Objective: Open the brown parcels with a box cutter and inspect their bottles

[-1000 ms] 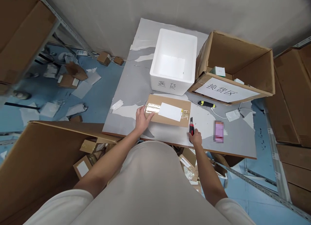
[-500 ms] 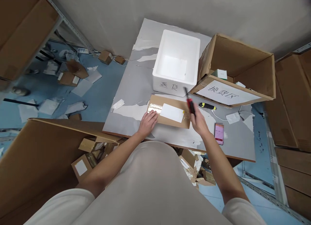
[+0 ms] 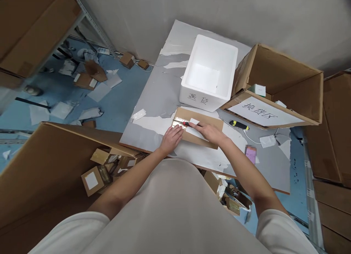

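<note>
A flat cardboard box (image 3: 215, 123) lies on the table in front of me, with shiny clear tape (image 3: 178, 120) across its left end and a white label (image 3: 195, 121) on top. My left hand (image 3: 171, 139) rests palm down on the box's near left part, fingers stretched out. My right hand (image 3: 210, 133) is closed round a red-and-black box cutter (image 3: 186, 123). The cutter points left, with its tip at the taped end just beyond my left fingers. My right hand covers part of the label.
Behind the box stands a white foam box (image 3: 189, 99). To its right is a large open carton (image 3: 312, 116) with small boxes inside. A yellow-and-black cutter (image 3: 239, 124) and a phone (image 3: 250, 154) lie on the table (image 3: 153, 94). A big carton (image 3: 41, 166) of parcels is at lower left.
My right hand has brought the box cutter left and down, from above the box's right end to the tape. My left hand stays on the box. The view has shifted slightly.
</note>
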A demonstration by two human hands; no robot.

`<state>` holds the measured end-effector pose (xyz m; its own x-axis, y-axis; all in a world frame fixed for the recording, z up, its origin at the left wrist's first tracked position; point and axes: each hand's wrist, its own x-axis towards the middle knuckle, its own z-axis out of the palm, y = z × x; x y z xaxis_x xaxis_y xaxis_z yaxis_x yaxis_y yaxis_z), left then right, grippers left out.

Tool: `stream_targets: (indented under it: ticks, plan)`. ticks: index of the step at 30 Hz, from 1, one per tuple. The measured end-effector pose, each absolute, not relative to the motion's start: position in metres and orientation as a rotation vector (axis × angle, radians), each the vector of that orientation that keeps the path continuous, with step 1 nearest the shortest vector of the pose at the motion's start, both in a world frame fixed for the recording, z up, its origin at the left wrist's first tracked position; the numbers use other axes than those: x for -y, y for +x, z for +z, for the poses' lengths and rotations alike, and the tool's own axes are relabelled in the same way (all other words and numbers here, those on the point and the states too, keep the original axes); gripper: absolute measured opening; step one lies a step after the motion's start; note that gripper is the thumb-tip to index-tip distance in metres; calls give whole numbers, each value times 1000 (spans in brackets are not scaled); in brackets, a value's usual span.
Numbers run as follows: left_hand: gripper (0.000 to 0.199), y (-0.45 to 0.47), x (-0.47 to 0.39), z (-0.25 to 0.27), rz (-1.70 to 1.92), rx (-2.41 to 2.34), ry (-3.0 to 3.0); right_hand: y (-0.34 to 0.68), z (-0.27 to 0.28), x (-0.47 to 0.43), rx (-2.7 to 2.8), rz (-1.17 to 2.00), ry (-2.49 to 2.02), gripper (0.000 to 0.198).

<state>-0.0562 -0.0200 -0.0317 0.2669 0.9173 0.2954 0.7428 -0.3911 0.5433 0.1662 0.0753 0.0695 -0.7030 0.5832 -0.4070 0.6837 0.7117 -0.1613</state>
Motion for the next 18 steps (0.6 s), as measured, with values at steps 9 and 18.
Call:
stream_targets:
  ticks: [9,18]
  plan:
    - [35,-56,19,-34,843,-1534,2239,164,74,-81,-2591,-367,917,80]
    - [34,-57,17,-34,866,-1527,2238,158,81,-80,-2570,-232,850,75]
